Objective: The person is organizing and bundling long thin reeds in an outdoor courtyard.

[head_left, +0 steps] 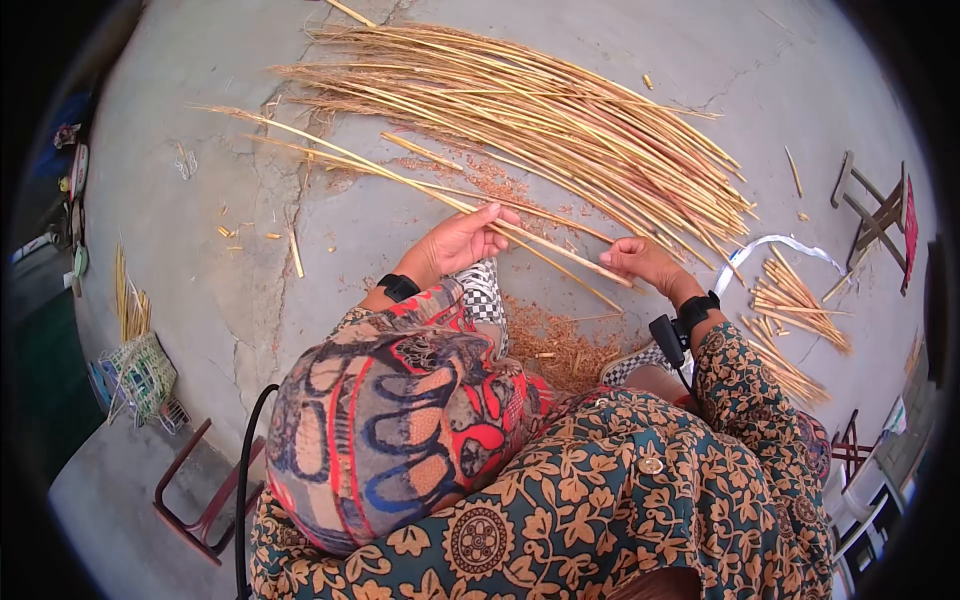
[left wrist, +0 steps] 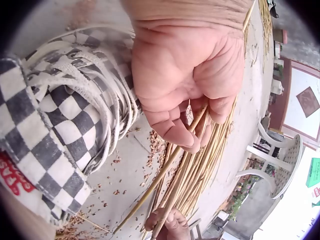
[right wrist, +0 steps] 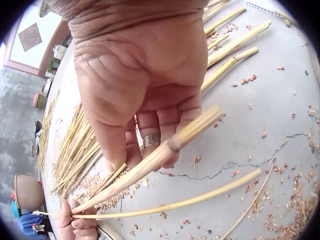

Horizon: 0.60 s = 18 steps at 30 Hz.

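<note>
My left hand (head_left: pixel 465 238) pinches long straw-coloured plant stalks (head_left: pixel 385 172) between thumb and fingers, their thin tops reaching far to the left. Near the thick cut ends, my right hand (head_left: pixel 645 262) grips a stalk with its fingertips. Up close in the right wrist view, a thick stalk (right wrist: pixel 145 165) with a ringed joint crosses in front of the right fingers, one of which wears a ring (right wrist: pixel 151 140). Below it a thinner curved stalk (right wrist: pixel 185 203) runs out free from the left fingers. In the left wrist view, the stalks spread apart below the left palm.
A large bundle of stalks (head_left: pixel 540 110) lies on the concrete floor ahead. Short cut pieces (head_left: pixel 795 305) are heaped at the right, beside a white strip (head_left: pixel 790 241). Husks (head_left: pixel 560 350) litter the floor between the checkered shoes (head_left: pixel 485 300). A folding stool (head_left: pixel 885 220) stands far right.
</note>
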{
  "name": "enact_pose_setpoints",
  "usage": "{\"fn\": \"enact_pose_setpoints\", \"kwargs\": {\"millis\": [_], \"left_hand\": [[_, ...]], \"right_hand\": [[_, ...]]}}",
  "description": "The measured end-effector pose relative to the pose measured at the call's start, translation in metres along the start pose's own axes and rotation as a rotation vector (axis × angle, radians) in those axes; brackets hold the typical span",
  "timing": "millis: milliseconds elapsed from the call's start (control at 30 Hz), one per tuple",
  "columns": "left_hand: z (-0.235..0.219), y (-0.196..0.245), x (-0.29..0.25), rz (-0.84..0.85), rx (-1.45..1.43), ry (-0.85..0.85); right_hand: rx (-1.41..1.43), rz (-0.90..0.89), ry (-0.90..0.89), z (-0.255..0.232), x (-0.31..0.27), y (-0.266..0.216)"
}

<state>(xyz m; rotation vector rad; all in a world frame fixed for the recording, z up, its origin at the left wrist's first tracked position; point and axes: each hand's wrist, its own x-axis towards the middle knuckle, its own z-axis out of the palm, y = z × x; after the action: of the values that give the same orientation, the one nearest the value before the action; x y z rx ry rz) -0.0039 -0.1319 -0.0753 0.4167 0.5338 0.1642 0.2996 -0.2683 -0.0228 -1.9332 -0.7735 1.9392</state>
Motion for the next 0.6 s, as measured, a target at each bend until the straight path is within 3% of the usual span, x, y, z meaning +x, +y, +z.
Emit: {"fn": "enact_pose_setpoints", "kwargs": {"millis": [100,200,233,333,433,533,600], "left_hand": [[-0.002,-0.001,-0.002,-0.012,-0.016,0.024],[-0.003,0.000,0.002,-0.020,-0.049,0.024],[-0.002,0.000,0.002,-0.015,-0.056,0.024],[-0.002,0.000,0.001,-0.009,-0.073,0.015],[-0.003,-0.001,0.000,-0.006,-0.080,0.009],[-0.002,-0.001,0.002,0.006,-0.094,-0.010],[-0.002,-0.001,-0.001,0.004,-0.093,-0.012]], "right_hand": [[-0.132,-0.198,0.269,-0.008,0.015,0.005],[-0.464,-0.493,0.701,-0.008,0.019,0.006],[-0.581,-0.453,0.731,-0.009,0.019,0.003],[-0.822,-0.567,0.892,-0.002,0.021,-0.003],[-0.741,-0.608,0.964,-0.001,0.025,-0.010],[-0.884,-0.499,0.929,-0.012,0.024,-0.026],[-0.978,-0.547,0.884,-0.020,0.033,-0.018]]}}
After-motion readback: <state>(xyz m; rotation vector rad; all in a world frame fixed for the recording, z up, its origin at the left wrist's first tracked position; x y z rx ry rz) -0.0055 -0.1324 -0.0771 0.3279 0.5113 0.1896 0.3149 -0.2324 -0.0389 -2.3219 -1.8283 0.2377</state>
